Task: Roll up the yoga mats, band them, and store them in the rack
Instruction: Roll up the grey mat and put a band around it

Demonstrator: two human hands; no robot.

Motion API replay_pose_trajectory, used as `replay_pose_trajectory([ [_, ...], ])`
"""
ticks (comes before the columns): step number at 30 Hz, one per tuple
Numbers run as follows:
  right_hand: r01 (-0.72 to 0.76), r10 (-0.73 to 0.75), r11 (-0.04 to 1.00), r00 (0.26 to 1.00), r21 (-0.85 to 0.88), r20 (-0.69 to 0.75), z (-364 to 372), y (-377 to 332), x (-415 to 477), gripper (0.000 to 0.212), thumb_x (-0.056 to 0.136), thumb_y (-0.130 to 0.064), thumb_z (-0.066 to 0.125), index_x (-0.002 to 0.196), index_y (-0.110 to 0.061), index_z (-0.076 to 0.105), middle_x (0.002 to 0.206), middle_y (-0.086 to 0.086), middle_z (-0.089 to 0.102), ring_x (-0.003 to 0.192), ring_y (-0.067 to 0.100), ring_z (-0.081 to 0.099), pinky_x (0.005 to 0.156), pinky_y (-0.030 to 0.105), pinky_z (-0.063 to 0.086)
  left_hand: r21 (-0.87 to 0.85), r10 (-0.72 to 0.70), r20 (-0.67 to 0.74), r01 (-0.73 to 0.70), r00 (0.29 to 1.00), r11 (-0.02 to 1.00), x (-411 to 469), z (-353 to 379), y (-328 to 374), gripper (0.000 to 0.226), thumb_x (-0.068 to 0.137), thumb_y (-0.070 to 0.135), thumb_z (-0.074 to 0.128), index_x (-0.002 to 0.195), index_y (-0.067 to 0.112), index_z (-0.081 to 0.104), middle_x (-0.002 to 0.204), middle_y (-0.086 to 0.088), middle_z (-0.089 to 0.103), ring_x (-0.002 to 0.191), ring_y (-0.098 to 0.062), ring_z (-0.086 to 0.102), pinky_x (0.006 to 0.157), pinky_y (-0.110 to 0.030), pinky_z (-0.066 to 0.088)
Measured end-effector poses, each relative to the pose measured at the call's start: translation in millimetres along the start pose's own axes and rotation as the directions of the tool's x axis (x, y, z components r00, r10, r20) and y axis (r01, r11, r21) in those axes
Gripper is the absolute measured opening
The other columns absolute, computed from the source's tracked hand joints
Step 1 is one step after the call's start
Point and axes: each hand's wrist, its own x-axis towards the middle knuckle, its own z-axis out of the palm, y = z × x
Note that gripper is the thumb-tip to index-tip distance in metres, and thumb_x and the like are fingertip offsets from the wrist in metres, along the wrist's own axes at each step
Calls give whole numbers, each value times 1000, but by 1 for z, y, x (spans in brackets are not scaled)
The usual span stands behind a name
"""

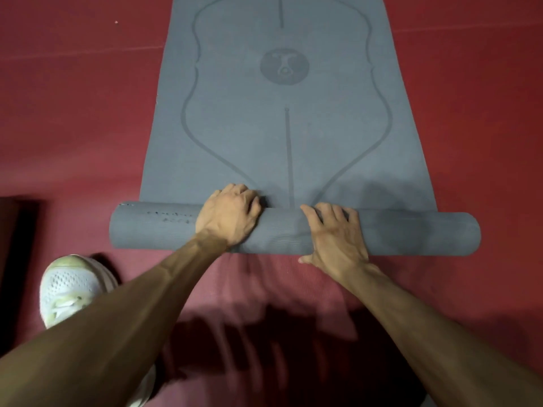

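Observation:
A grey yoga mat (282, 118) lies on the red floor, stretching away from me, printed with curved guide lines and a round emblem. Its near end is wound into a thick roll (411, 235) lying crosswise. My left hand (227, 215) is on top of the roll left of centre, fingers curled over its far side. My right hand (335, 233) lies on the roll right of centre, fingers spread over the top and thumb down the near side.
A white sneaker (70, 286) stands on the red floor (73, 127) at the lower left, close to the roll's left end. A dark object (14, 239) sits at the left edge. Shadows of my arms fall on the floor below the roll.

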Motion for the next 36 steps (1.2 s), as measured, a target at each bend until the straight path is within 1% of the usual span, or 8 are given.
replay_pose_trajectory([
  [4,35,-40,999,990,42,134,-13,7,15,94,53,-60,77,135,-28,43,116,2,55,108,24,52,93,39,33,59,6,-122,1,993,998,-24,3,8,51,95,36,20,97,19,67,92,-3,69,88,-26,63,81,-37,43],
  [10,15,-52,993,948,118,315,-38,12,33,83,53,-61,75,123,-28,44,109,2,59,107,25,55,92,40,39,67,-1,-68,5,998,998,-50,-3,12,54,94,39,26,128,10,57,127,-10,61,120,-29,55,107,-47,37],
  [14,-17,-84,977,890,215,449,-47,0,33,88,47,-62,75,123,-25,47,111,2,62,105,25,59,88,36,47,90,-6,-46,10,999,996,-76,-3,7,57,93,41,30,131,8,55,129,-12,60,123,-32,54,107,-51,36],
  [17,-55,-110,963,813,264,572,-48,-13,29,100,45,-64,78,132,-27,43,119,-3,61,109,22,58,88,33,47,119,0,-10,1,1000,993,-89,1,-3,59,94,45,28,133,9,53,130,-11,59,124,-31,53,109,-46,21],
  [22,-117,-156,936,707,331,690,-54,-19,25,90,46,-61,82,125,-32,48,108,-11,58,96,16,55,85,33,48,121,-12,21,10,1000,993,-96,7,-6,60,95,49,25,129,10,55,126,-9,60,120,-31,54,107,-44,18],
  [27,-62,-149,945,793,321,591,-43,-18,14,93,45,-71,77,124,-32,46,111,-8,55,109,15,50,83,30,42,112,20,-22,-18,1000,994,-95,16,-10,58,98,51,19,128,12,50,122,-6,59,116,-29,52,105,-44,21],
  [31,49,-183,931,919,361,349,-36,-17,-8,96,56,-67,76,139,-35,39,123,-10,40,116,12,42,92,25,34,105,38,-40,-34,998,994,-91,16,-11,63,98,53,11,126,13,52,118,-5,61,112,-28,54,103,-42,22],
  [36,109,-117,981,992,162,42,-23,-21,-33,102,57,-69,75,142,-20,45,123,-1,55,111,20,56,99,35,38,106,32,55,-37,998,994,-73,-1,-11,74,89,59,3,132,20,48,123,1,56,117,-23,49,104,-36,24],
])
